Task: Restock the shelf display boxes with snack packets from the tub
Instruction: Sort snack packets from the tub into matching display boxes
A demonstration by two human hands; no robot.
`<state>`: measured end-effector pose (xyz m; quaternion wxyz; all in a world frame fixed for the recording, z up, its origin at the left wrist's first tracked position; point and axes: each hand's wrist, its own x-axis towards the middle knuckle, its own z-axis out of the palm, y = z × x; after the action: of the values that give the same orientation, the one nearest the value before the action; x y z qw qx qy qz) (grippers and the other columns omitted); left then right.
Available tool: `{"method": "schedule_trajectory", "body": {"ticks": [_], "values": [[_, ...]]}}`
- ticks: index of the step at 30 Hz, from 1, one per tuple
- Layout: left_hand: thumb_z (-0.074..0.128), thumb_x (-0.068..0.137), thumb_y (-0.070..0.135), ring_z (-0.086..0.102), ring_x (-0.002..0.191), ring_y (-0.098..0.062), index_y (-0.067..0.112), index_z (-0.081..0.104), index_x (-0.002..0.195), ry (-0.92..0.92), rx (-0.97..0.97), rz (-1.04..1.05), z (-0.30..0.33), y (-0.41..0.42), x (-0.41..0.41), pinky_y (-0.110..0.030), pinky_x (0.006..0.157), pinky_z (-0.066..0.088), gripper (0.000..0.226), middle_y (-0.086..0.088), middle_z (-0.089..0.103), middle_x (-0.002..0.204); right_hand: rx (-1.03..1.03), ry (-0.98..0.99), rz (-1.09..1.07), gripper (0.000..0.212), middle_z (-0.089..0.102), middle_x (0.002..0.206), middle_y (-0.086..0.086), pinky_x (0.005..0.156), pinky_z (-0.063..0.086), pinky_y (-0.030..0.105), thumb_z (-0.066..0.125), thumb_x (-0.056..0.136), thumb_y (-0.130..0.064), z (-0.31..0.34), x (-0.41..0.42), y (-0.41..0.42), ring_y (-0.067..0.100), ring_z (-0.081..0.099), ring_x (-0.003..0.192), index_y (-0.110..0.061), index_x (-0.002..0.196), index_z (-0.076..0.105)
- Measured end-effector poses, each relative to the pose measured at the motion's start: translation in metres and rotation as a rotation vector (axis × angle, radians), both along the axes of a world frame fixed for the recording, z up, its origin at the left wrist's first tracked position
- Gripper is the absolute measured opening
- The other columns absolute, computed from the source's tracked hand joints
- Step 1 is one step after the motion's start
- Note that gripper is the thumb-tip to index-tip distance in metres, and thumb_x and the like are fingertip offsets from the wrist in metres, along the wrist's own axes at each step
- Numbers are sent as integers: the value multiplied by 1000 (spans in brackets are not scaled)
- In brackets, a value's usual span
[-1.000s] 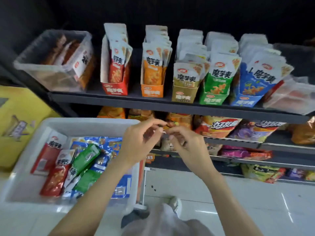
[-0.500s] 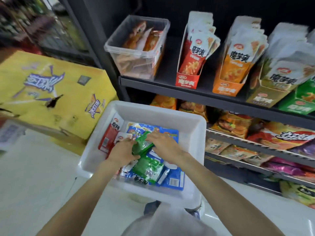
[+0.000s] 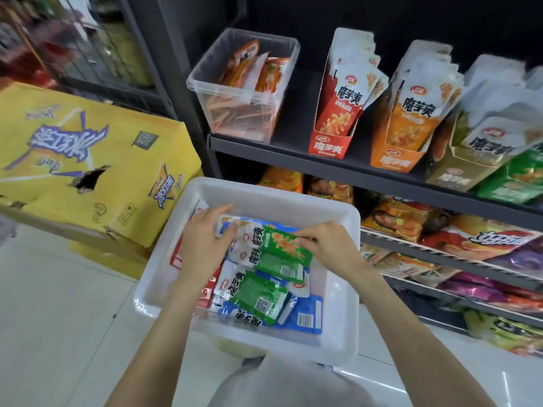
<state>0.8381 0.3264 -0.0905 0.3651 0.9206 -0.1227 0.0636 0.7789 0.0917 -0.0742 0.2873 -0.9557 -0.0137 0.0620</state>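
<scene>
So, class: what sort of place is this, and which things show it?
Most likely a small shop aisle: dark shelving with branded display boxes of snack packets, bagged snacks below, and both hands sorting packets in a white tub.

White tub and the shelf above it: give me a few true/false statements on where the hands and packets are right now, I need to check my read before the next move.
1. Both hands are inside the white tub. True.
2. The left hand and right hand pinch opposite ends of a green packet. True.
3. The green packet is already slotted into the red display box. False: it is over the tub, between the hands.
4. Only green packets lie in the tub. False: blue packets and red ones are there too.
5. The clear bin on the shelf holds orange packets. True.
</scene>
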Motion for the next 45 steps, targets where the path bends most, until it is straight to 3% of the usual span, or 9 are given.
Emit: {"method": "schedule_trajectory", "body": {"ticks": [5,10,18,21,24,28,35,40,45], "values": [[61,91,24,57,97,9,24,58,120,324,-505,-8,29,-46,-14,-7,83,41,29,17,62,109,670,10,-374,10,72,82,-2,72,53,19,65,89,-9,17,-22,-9,4,66,76,-17,85,71],[66,85,19,65,98,-14,30,61,107,641,-725,-159,33,-78,-29,-26,84,52,25,0,69,104,945,84,-486,7,70,89,9,77,58,36,62,90,-8,18,-34,-9,20,68,83,-10,96,65],[67,86,16,61,79,8,33,59,110,400,-90,-509,47,-92,-21,-10,68,47,31,21,64,96,665,-104,-482,56,62,103,-18,72,54,19,68,87,-18,40,-44,-47,0,65,87,-36,130,37],[66,87,17,58,83,10,27,60,120,338,78,-660,58,-102,-13,-7,71,45,35,16,66,102,497,-113,-388,33,67,95,-14,59,54,18,66,88,-20,57,-46,-68,1,66,79,-26,118,54],[65,88,18,58,80,6,27,62,122,246,120,-740,70,-118,-5,-10,72,45,35,17,66,99,530,-128,-375,2,69,87,-8,54,56,25,62,91,-17,70,-50,-83,6,68,72,-16,92,64],[70,84,21,61,79,8,26,68,114,163,-30,-793,83,-152,2,-13,73,48,30,21,66,92,636,-224,-524,8,70,91,2,61,57,26,59,93,-17,81,-65,-106,7,69,76,-14,98,65],[60,90,22,61,99,-3,17,68,108,-197,-411,-673,96,-239,-15,-25,86,50,20,8,68,104,426,-716,-918,14,67,82,-25,68,57,23,54,97,-26,112,-125,-176,4,70,74,-38,99,60],[58,89,22,57,109,-14,18,66,116,-351,-107,-852,89,-311,-34,-27,93,45,29,4,66,115,-77,-888,-947,18,65,73,10,58,43,24,48,100,-33,132,-142,-241,25,64,65,-17,97,55],[58,89,18,45,126,-20,13,50,135,-442,174,-945,80,-371,-45,-31,94,45,46,-3,49,137,-361,-861,-691,16,46,64,-2,55,19,20,53,97,-17,143,-105,-286,10,36,57,-3,92,59]]}}
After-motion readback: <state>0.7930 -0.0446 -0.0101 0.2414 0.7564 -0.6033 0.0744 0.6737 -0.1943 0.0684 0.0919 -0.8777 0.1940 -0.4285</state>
